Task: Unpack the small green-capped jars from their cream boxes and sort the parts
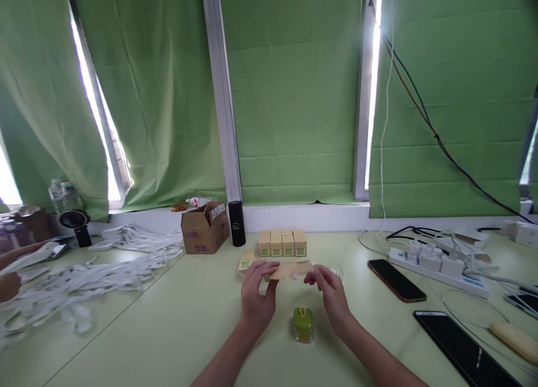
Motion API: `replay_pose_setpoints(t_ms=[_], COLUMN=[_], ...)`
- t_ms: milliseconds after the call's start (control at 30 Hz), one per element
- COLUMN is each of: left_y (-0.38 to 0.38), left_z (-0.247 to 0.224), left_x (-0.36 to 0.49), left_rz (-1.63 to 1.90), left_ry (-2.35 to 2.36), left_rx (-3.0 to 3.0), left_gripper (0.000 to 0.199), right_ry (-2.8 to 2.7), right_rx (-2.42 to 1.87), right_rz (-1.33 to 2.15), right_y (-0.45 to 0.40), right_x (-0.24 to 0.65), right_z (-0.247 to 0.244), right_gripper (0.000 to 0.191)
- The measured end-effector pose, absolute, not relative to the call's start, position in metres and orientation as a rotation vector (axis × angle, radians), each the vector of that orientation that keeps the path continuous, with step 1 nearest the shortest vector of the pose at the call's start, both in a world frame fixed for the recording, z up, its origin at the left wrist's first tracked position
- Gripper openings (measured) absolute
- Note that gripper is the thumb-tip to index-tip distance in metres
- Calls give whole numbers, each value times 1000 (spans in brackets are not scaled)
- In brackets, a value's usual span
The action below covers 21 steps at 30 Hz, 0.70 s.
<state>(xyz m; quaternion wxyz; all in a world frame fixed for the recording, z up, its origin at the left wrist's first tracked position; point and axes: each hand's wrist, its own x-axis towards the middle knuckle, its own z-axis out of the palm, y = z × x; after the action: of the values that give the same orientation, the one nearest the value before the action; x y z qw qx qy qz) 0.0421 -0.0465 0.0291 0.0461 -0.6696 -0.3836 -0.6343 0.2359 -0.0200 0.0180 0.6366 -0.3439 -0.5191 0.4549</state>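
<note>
Between my two hands is a flat kraft cardboard piece (pixel 290 270), held level above the table. My left hand (pixel 258 294) pinches its left end, thumb below and fingers on top. At the right end, the closed fingertips of my right hand (pixel 330 294) grip it. A small clear container with a green lid (pixel 303 320) stands upright on the table, just below and between the hands. Behind the cardboard stands a row of several small kraft boxes (pixel 281 243) with green labels. Another kraft box (pixel 247 260) is partly hidden by my left hand.
A brown carton (pixel 204 230) and a black cylinder (pixel 237 223) stand at the back. Left lie many white straps (pixel 96 278), near another person's hands (pixel 10 286). Right are a phone (pixel 396 280), a larger dark-screened device (pixel 462 348) and a power strip (pixel 437 272) with tangled cables.
</note>
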Motion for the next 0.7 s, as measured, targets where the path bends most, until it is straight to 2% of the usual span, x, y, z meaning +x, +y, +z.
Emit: replay_pose_setpoints(t_ms=[200, 400, 500, 633, 700], left_y=[-51, -52, -49, -42, -37], left_z=[35, 34, 31, 34, 42], left_x=[38, 36, 35, 31, 23], left_rz=[-1580, -1468, -1537, -1833, -1974], left_ry=[-923, -974, -1031, -1317, -1608], left_rx=[-1983, -2000, -1996, -1773, -1570], left_gripper=[29, 27, 22, 8, 20], right_ry=[-1113, -1128, -1160, -1181, -1191], right_rx=[-776, -780, -813, -857, -871], right_rz=[1194, 1232, 1151, 1091, 1085], right_y=[-4, -4, -2, 2, 3], right_x=[234, 230, 231, 235, 236], right_z=[-8, -14, -16, -18, -19], right_gripper=[34, 42, 47, 53, 56])
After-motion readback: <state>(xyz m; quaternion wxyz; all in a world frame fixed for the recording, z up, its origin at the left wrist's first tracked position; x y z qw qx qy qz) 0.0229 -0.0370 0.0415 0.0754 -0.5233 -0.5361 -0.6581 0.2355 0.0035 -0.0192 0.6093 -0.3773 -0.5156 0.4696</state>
